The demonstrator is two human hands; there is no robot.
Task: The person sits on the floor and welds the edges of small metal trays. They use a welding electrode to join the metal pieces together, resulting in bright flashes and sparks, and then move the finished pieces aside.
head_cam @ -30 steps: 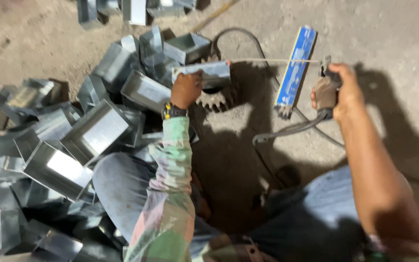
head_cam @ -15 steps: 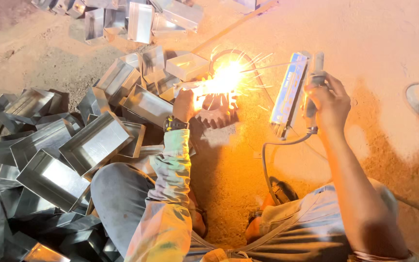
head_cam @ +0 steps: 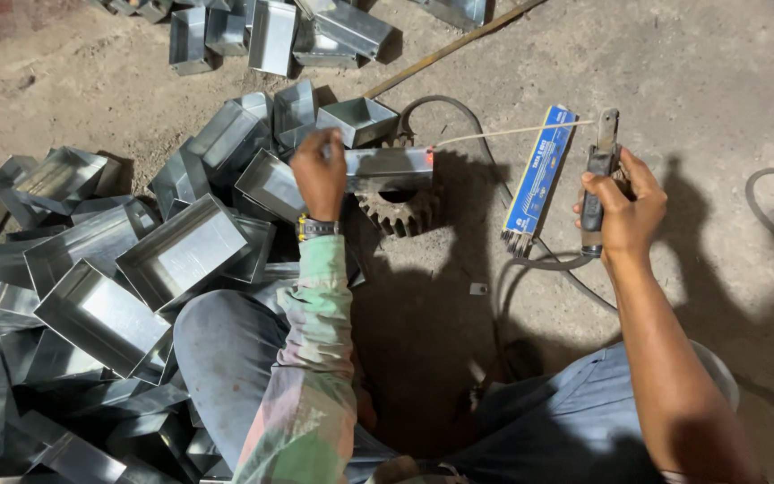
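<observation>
The left hand (head_cam: 320, 175) gripped a metal box (head_cam: 385, 167) lying on the gear (head_cam: 398, 208). The right hand (head_cam: 620, 206) clenched the electrode holder (head_cam: 598, 170), right of the gear. Bare fingers near the hot weld risked burns; the box could slip.

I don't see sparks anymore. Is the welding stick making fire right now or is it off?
Off. No sparks or flash show at the welding rod; only a small red glow marks the metal box the left hand steadies on the gear.

The left hand (head_cam: 320, 175) hides part of the metal box (head_cam: 389, 167) it holds.
</observation>
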